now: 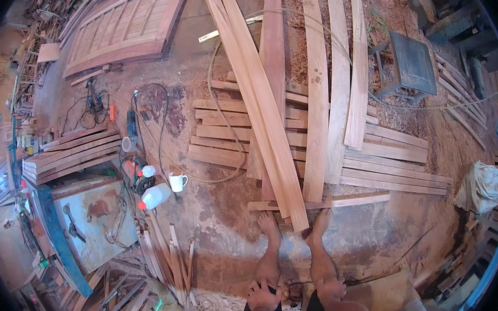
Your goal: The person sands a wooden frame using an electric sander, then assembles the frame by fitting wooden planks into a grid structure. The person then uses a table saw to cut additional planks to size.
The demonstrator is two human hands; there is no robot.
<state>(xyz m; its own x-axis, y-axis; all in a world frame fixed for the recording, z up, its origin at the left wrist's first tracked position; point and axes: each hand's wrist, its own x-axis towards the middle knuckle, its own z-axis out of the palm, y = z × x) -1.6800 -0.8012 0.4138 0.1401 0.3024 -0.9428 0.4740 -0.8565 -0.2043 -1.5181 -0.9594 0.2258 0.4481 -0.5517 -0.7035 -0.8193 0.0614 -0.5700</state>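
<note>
My left hand (263,296) lies on my left knee with its fingers spread, holding nothing. On the other knee rests my right hand (332,290), its visible fingers laid over the knee and nothing in them. Just ahead of my bare feet, a thin wooden batten (353,200) lies crosswise. Long planks (259,101) reach from the far side toward my feet, one narrow pair slanting over the batten to end between them. More long boards (315,102) run alongside on the right. Beneath them, stacks of shorter wooden pieces (217,131) lie crosswise.
A dark stool (410,64) stands at the right, near a white sack (483,187). To the left are a white mug (177,182), a plastic jug (155,195), and a metal-topped bench (96,198). A hose (211,70) loops across the boards. A panelled wooden door (126,33) lies far left.
</note>
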